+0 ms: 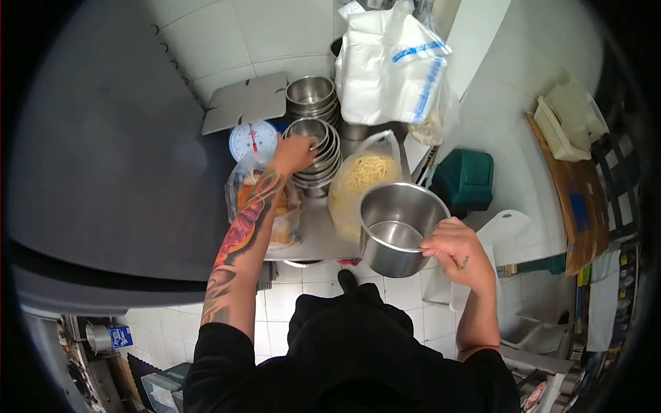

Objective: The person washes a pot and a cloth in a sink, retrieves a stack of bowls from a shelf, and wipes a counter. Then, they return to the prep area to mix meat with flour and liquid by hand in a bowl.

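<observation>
My right hand [460, 250] is closed on the rim of a deep, empty stainless steel pot [392, 258], tilted so its inside shows. My left hand [296, 153] reaches forward to a tall stack of nested steel bowls [318, 180], its fingers closed over the rim of the top bowl [308, 131]; the fingertips are partly hidden inside. Under my left forearm lies a plastic bag of orange-brown food [286, 224]. Beside the pot stands a clear bag of pale yellow strips [370, 172], partly covered by the pot.
A dial scale [252, 142] stands left of the stack, near a metal sheet [246, 103]. Another bowl stack [310, 93] is behind. White plastic bags [389, 76] hang at the wall. A large grey appliance [110, 158] borders the left; a green bin [465, 180] sits right.
</observation>
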### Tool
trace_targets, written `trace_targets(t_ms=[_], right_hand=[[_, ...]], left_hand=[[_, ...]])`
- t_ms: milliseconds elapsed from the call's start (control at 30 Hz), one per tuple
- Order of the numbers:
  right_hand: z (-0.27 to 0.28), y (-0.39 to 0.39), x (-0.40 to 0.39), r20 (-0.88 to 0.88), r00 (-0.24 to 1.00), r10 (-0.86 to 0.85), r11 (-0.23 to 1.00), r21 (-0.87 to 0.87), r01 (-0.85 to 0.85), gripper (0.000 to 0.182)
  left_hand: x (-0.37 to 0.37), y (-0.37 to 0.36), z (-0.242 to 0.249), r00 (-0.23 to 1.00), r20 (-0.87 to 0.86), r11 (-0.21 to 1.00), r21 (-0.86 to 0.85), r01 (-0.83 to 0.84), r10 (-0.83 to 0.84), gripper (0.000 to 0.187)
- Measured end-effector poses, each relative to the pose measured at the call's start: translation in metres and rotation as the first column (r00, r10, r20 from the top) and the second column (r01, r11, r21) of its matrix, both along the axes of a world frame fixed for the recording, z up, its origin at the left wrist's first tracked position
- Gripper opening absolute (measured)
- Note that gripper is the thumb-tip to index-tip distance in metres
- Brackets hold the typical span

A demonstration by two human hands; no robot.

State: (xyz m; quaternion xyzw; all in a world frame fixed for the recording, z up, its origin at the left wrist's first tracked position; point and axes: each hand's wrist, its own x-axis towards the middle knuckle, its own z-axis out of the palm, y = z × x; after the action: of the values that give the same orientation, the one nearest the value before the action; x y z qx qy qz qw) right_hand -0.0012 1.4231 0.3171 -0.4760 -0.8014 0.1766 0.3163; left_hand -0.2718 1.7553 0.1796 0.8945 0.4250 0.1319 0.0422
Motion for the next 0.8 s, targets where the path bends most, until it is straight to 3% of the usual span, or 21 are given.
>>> trace_targets(t_ms=[33,200,333,433,567,733,767,800], right_hand=[[0.0,0.014,0.007,-0.001,1.0,0.003,1.0,0.005,-0.003,0.006],[-0.013,0.064,0.023,0.031,0.997,0.068,0.998,0.001,-0.068,0.014],[-0.022,0.088,0.022,0.006,0.997,0.072,0.997,0.016,-0.072,0.013],[-0.026,0.09,0.019,-0.018,0.999,0.03,1.0,0.002,-0.03,0.012],[-0.025,0.096,0.008,-0.026,1.0,0.003,1.0,0.022,-0.003,0.013],[-0.025,0.099,-0.007,-0.062,0.998,0.002,0.999,0.046,0.001,0.013],[-0.022,0.1,-0.008,-0.022,1.0,0.011,0.999,0.044,-0.01,0.013],[-0.02,0.101,-0.01,0.019,1.0,0.021,0.999,0.039,-0.022,0.014]], left_hand=[[0.004,0.016,0.001,0.964,-0.263,0.981,-0.176,-0.085,0.036,0.033],[0.005,0.045,-0.003,0.957,-0.289,0.909,-0.406,-0.089,-0.035,0.038],[0.003,0.028,0.011,0.961,-0.257,0.938,-0.346,0.008,-0.103,0.048],[0.004,0.016,0.008,0.971,-0.074,0.965,-0.155,0.212,-0.225,0.043],[0.003,0.021,0.001,0.946,-0.188,0.957,-0.174,0.232,-0.263,0.034],[0.001,0.022,0.005,0.885,-0.307,0.932,-0.024,0.362,-0.351,0.023],[-0.001,0.027,0.012,0.884,-0.306,0.931,-0.025,0.364,-0.353,0.023],[-0.004,0.036,0.02,0.914,-0.174,0.924,0.048,0.38,-0.367,0.021]])
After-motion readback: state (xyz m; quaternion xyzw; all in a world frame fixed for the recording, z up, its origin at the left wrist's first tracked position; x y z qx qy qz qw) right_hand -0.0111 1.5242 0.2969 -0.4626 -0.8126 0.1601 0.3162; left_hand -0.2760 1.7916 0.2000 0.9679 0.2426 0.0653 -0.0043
